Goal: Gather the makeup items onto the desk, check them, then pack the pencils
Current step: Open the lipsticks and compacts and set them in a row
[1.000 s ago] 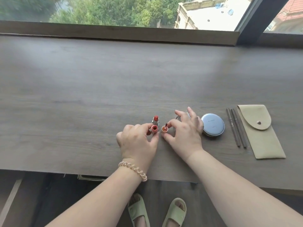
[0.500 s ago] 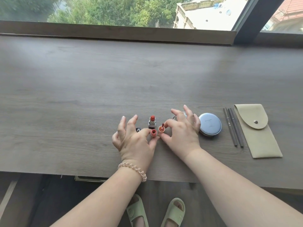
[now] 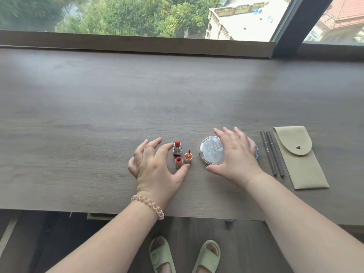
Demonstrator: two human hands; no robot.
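Note:
An uncapped red lipstick (image 3: pixel 177 148) stands upright on the desk (image 3: pixel 98 115). In front of it stand a small orange tube (image 3: pixel 178 162) and an orange cap with a red applicator wand (image 3: pixel 188 157). My left hand (image 3: pixel 155 164) hovers open just left of them, thumb near the cap's base. A round silver compact (image 3: pixel 211 152) lies to the right, and my right hand (image 3: pixel 236 156) is spread open over its right part. Two dark pencils (image 3: pixel 272 153) lie beside a beige snap pouch (image 3: pixel 299 156) at the right.
The window sill (image 3: pixel 137 45) runs along the desk's far edge. The desk's front edge (image 3: pixel 118 211) is near my wrists, with my feet in green slippers (image 3: pixel 184 255) on the floor below.
Both hands have let go of the orange tube and applicator cap, which now stand alone. My right hand moved right over the compact; my left hand opened and drew slightly left.

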